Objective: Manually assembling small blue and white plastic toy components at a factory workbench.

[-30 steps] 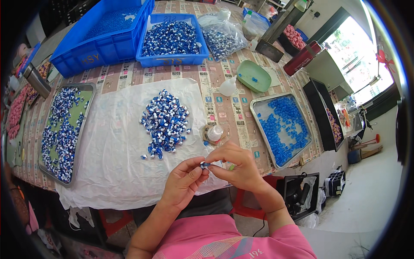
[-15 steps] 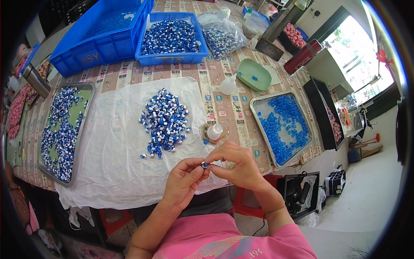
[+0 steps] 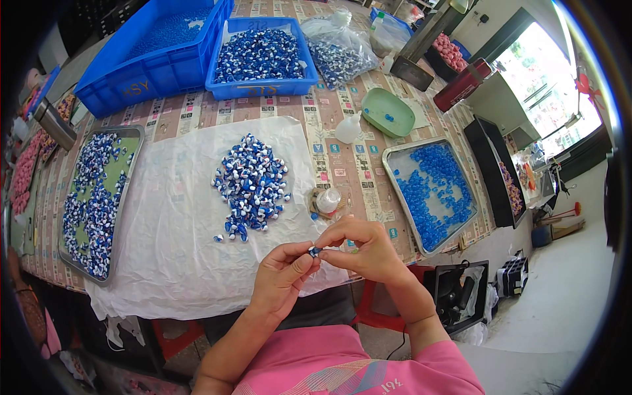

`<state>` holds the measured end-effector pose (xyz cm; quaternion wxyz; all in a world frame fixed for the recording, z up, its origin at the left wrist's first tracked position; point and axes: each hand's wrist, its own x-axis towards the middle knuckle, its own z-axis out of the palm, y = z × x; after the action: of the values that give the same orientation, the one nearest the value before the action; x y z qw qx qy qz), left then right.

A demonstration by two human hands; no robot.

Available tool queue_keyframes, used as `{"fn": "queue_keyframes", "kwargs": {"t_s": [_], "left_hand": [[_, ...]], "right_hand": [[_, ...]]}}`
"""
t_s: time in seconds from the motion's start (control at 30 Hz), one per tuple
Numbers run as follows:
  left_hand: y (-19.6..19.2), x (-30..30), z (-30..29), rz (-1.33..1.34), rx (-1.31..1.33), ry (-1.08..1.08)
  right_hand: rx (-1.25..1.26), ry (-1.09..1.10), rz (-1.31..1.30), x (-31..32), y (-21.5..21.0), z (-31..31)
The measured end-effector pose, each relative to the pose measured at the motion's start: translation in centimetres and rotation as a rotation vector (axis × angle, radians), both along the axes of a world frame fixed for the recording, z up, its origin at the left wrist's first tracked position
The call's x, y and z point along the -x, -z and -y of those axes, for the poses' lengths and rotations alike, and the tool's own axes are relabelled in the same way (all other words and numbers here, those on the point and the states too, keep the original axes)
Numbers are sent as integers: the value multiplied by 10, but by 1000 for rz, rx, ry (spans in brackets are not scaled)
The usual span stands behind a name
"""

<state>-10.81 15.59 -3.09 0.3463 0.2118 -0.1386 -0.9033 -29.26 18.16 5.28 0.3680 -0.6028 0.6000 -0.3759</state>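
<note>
Over the near edge of the white sheet [image 3: 172,217], my hands meet at a small blue-and-white piece [image 3: 314,251]. My left hand [image 3: 283,275] pinches it between thumb and fingertips. From the other side, the thumb and forefinger of my right hand [image 3: 366,251] close on it too. The fingertips cover much of the piece, so its exact shape is hard to make out. Beyond them lies a loose pile of similar blue-and-white pieces [image 3: 253,181]. A small clear jar [image 3: 327,200] stands just past my right hand.
At left lies a metal tray [image 3: 137,148] of blue-and-white pieces; at right, a metal tray [image 3: 388,158] of clear blue beads. Farther back are a green dish [image 3: 388,105], a white squeeze bottle [image 3: 348,129], blue bins [image 3: 148,82] and a filled plastic bag [image 3: 337,56].
My right hand's fingers have shifted slightly around the small piece. Both hands otherwise keep their place, and the pile and trays look the same.
</note>
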Motion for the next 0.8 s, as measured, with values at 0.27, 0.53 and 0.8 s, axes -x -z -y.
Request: {"fn": "queue_keyframes", "kwargs": {"t_s": [0.27, 0.53, 0.8], "left_hand": [[6, 5, -3, 40, 51, -37], [8, 9, -5, 47, 54, -13], [5, 11, -3, 22, 16, 11]], "right_hand": [[79, -22, -6, 5, 9, -2], [64, -29, 4, 11, 8, -8], [135, -12, -55, 16, 10, -11]]}}
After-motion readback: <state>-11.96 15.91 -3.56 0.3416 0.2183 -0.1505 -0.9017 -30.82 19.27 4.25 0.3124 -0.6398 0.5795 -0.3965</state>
